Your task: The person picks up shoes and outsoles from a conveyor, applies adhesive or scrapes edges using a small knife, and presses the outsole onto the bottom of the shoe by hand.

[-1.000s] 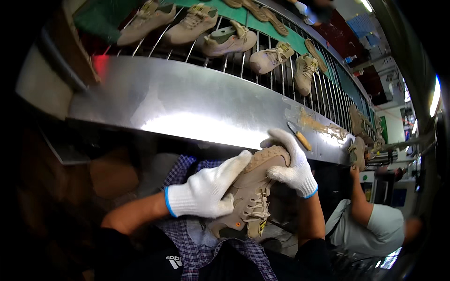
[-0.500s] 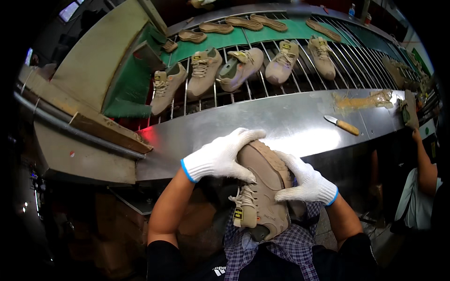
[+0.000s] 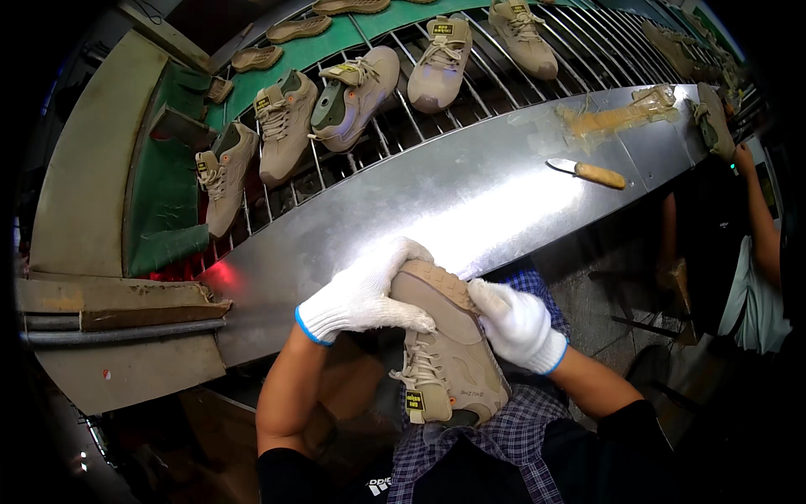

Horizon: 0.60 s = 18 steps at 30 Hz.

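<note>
From the head camera, both hands are at work on one beige sneaker (image 3: 445,353), held over the person's lap just in front of the near edge of a steel table (image 3: 470,197). The left hand (image 3: 363,294), in a white knit glove with a blue cuff, lies curled over the toe end and one side, fingers wrapped down against the upper. The right hand (image 3: 516,323), gloved the same, clasps the other side, fingers pressed together along the sole edge. The shoe's toe points toward the table and its heel toward the body, laces and tongue facing up.

The step in hand looks like pressing or checking the join between sole and upper. Any further move on it calls for a firm, even squeeze from both sides, since the upper is soft and the shoe rests on nothing but the lap.

The sneaker has a suede-like, matte upper, flat beige laces and a small yellow-and-black tag near the tongue. The table is bright sheet metal with a glare streak and a smear of yellowish glue. A knife (image 3: 588,173) with a pale wooden handle lies on it, well apart from the hands. Beyond, more sneakers (image 3: 353,97) rest on a rack of metal rods (image 3: 504,80) beside a green belt. Another person's arm (image 3: 760,214) reaches to the table at far right.
</note>
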Motion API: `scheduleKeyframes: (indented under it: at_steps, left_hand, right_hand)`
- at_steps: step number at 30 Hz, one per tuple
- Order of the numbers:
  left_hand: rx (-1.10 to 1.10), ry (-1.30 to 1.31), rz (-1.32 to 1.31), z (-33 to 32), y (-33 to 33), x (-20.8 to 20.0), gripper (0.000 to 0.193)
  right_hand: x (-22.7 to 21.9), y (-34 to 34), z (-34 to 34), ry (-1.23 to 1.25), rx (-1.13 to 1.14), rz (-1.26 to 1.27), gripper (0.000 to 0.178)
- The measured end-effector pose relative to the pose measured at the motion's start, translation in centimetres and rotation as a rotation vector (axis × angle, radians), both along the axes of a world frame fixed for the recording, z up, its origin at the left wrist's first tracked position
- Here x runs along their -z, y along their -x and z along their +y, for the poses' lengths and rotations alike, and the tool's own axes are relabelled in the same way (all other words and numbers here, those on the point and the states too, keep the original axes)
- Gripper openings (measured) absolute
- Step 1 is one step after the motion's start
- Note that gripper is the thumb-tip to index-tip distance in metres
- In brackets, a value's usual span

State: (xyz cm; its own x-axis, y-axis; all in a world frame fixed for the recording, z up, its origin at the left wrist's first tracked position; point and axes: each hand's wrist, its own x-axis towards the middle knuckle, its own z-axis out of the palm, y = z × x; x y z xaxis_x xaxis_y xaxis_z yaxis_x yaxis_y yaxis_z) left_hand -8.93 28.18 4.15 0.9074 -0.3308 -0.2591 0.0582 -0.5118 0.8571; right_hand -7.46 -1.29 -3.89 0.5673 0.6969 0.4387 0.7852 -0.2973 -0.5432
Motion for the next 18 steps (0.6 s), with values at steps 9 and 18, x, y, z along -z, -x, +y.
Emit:
scheduleKeyframes:
  at_steps: [9,18]
  left_hand:
    - [-0.011,-0.053,0.053,-0.3,-0.1,-1.7,0.079]
    - [-0.058,0.176,0.171,0.8,0.9,-0.6,0.082]
  right_hand:
    - [-0.4,0.3,0.0,-0.254,0.060,0.441,0.041]
    - [0.0,-0.7,0.3,-0.175,0.180,0.683,0.039]
